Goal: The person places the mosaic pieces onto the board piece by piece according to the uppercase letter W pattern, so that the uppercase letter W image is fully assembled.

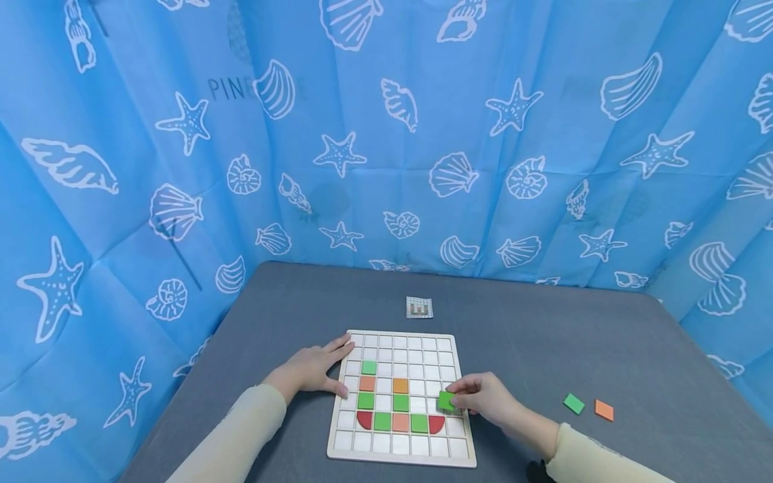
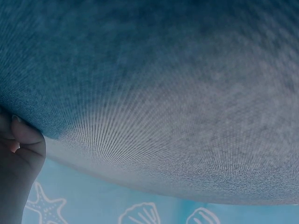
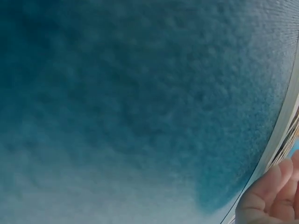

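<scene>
A white grid board [image 1: 356, 443] lies on the grey table, with green, orange and red tiles in several of its squares. My right hand [image 1: 486, 397] pinches a green square tile [image 1: 445, 401] between thumb and fingers over the board's right side. Along the left edge, my left hand [image 1: 311, 368] rests with fingers spread, thumb and fingertips touching the board. Red quarter-round tiles [image 1: 364, 420] sit at both ends of a lower row. In the right wrist view, the right hand [image 3: 273, 196] is partly cut off beside the board's rim; the tile is hidden there.
Beyond the board lies a small card [image 1: 419, 308] with a printed grid pattern. To the right, a loose green tile [image 1: 574, 403] and an orange tile [image 1: 604, 410] lie on the table [image 1: 531, 335]. A blue shell-patterned curtain [image 1: 386, 134] hangs behind and at both sides.
</scene>
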A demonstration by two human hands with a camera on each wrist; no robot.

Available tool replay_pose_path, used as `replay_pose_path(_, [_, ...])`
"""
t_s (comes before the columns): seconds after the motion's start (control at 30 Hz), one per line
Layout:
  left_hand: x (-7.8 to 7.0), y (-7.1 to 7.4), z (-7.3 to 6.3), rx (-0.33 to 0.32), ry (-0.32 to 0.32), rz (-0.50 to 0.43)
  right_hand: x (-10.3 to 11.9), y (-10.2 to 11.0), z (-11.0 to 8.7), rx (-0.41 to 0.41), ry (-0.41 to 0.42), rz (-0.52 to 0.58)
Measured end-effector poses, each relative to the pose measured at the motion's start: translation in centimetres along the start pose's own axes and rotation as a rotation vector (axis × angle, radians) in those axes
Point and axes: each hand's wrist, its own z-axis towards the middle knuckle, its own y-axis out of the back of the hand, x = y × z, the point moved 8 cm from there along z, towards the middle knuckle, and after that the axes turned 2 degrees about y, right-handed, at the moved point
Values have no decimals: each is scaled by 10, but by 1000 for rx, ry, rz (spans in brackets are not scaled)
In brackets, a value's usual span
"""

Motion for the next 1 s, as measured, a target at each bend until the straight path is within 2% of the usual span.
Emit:
replay_pose_path(0.33, [3,-3,2,2,4,4,6,-11,8,-14,23,-47])
replay_pose_path(1.0, [2,-2,2,3,4,-5,10,-20,11,76,3,-73])
